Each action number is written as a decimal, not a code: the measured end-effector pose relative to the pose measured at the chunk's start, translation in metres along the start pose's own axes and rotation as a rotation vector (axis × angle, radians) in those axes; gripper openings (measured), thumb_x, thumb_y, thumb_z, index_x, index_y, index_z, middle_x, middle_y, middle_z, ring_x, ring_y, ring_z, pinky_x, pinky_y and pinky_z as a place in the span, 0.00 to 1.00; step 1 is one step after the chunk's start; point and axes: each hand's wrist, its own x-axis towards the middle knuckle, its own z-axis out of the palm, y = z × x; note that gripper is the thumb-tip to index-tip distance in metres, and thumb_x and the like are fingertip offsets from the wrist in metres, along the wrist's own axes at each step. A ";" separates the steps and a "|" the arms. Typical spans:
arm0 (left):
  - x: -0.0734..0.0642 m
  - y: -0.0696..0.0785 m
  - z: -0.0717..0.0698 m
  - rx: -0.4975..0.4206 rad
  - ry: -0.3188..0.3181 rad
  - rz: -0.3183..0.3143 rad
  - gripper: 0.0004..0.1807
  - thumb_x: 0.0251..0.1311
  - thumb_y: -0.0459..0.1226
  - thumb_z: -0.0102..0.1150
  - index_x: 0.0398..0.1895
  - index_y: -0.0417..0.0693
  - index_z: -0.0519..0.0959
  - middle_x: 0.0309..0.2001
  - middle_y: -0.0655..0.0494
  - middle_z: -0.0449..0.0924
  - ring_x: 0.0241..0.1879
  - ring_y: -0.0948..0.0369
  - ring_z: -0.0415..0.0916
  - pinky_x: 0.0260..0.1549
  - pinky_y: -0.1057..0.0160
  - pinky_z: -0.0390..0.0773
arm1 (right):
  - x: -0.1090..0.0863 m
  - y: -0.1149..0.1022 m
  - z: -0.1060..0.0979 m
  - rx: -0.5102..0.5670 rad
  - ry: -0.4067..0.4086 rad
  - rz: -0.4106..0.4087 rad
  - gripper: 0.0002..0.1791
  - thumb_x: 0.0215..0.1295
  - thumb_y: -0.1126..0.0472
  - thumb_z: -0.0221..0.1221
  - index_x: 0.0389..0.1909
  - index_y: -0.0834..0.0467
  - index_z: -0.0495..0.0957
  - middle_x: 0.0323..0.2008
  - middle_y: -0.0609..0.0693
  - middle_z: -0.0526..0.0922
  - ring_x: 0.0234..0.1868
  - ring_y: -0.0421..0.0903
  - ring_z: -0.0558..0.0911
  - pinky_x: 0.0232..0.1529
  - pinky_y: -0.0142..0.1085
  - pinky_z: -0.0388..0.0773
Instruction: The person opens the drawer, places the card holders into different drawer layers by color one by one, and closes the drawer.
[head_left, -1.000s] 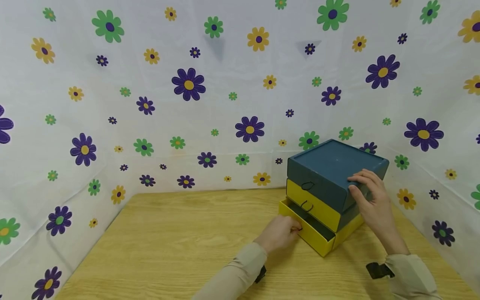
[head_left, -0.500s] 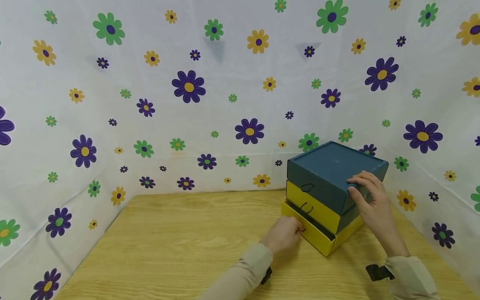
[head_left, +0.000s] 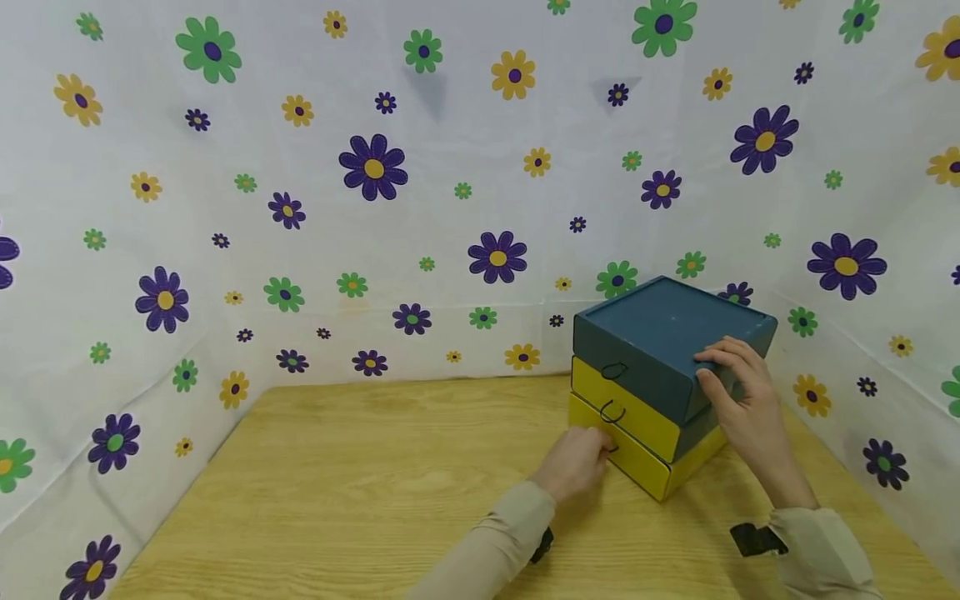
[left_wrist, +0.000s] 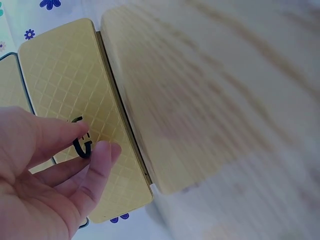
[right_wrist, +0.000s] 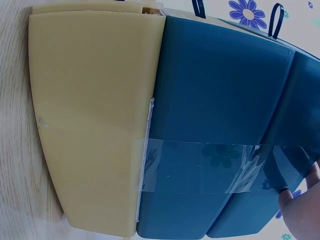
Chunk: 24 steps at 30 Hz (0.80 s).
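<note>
A stack of three drawer boxes stands on the table: a blue box (head_left: 667,329) on top, a yellow-fronted drawer (head_left: 626,412) in the middle, and a yellow bottom drawer (head_left: 641,461). Each front has a dark loop pull. The left hand (head_left: 573,461) is at the bottom drawer's front; in the left wrist view its thumb and fingers curl about the black loop pull (left_wrist: 81,144). On the blue box's near right edge rests the right hand (head_left: 742,392), its fingers loosely bent and touching the lid. The bottom drawer sits flush in its case.
The stack stands near the right back of the wooden table (head_left: 360,483). A white flowered cloth (head_left: 450,208) surrounds the table at the back and sides. Clear tape (right_wrist: 215,167) crosses the blue side of the stack.
The bottom drawer, which stood partly out a second ago, has slid into its case. My left hand moved right and inward with it; the right hand has stayed on the blue box.
</note>
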 end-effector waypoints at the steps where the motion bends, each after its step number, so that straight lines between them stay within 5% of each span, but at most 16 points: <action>1: 0.000 0.000 0.000 0.001 0.002 0.000 0.13 0.64 0.28 0.53 0.36 0.50 0.87 0.34 0.60 0.86 0.22 0.70 0.65 0.25 0.77 0.66 | 0.000 -0.001 0.000 0.001 0.001 -0.001 0.11 0.68 0.69 0.58 0.49 0.63 0.79 0.56 0.50 0.73 0.72 0.38 0.59 0.71 0.28 0.49; 9: 0.000 0.003 0.000 0.009 -0.015 -0.025 0.14 0.63 0.27 0.54 0.40 0.51 0.88 0.37 0.59 0.87 0.23 0.71 0.69 0.26 0.77 0.68 | 0.000 0.000 0.001 -0.008 -0.004 0.008 0.11 0.67 0.70 0.58 0.49 0.63 0.79 0.55 0.51 0.72 0.71 0.38 0.59 0.69 0.25 0.48; 14: -0.001 0.003 -0.001 0.003 -0.073 -0.043 0.14 0.63 0.29 0.57 0.48 0.50 0.86 0.44 0.59 0.87 0.33 0.71 0.79 0.33 0.76 0.76 | 0.001 -0.001 0.001 0.011 -0.001 -0.006 0.10 0.67 0.71 0.57 0.48 0.64 0.79 0.55 0.49 0.73 0.71 0.37 0.59 0.69 0.24 0.49; 19: -0.006 0.001 -0.006 0.009 -0.137 -0.029 0.19 0.64 0.35 0.60 0.59 0.50 0.80 0.56 0.58 0.82 0.53 0.64 0.80 0.49 0.69 0.78 | 0.001 -0.007 0.000 0.010 -0.005 0.015 0.09 0.70 0.67 0.56 0.48 0.65 0.79 0.55 0.51 0.73 0.72 0.42 0.59 0.75 0.45 0.49; 24: -0.019 -0.005 -0.012 -0.003 -0.131 -0.029 0.22 0.65 0.40 0.60 0.63 0.54 0.77 0.60 0.59 0.79 0.58 0.61 0.77 0.52 0.65 0.78 | 0.000 -0.014 0.000 -0.052 0.004 0.052 0.12 0.73 0.61 0.54 0.46 0.66 0.79 0.55 0.61 0.75 0.72 0.59 0.61 0.71 0.62 0.51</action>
